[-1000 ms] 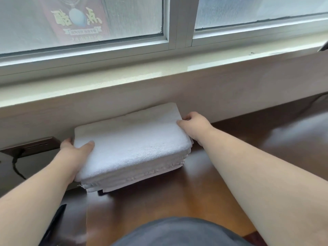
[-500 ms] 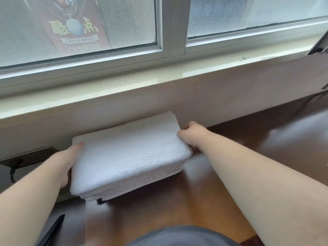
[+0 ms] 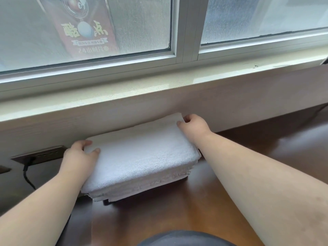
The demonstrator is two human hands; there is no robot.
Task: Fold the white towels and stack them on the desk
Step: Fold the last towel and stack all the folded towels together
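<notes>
A stack of folded white towels sits on the dark wooden desk, pushed back against the pale wall panel under the window sill. My left hand grips the stack's left end, thumb on top and fingers behind the far corner. My right hand grips the far right corner, thumb on the top towel and fingers curled behind it. A dark object shows just under the stack's front edge; I cannot tell what it is.
A wide window sill and frosted window run above the stack. A dark socket plate with a black cable plugged in sits on the wall at left. Grey clothing fills the bottom edge.
My left thumb has come back on top of the stack's left end. My right hand has shifted farther back along the right edge. The stack sits closer to the wall.
</notes>
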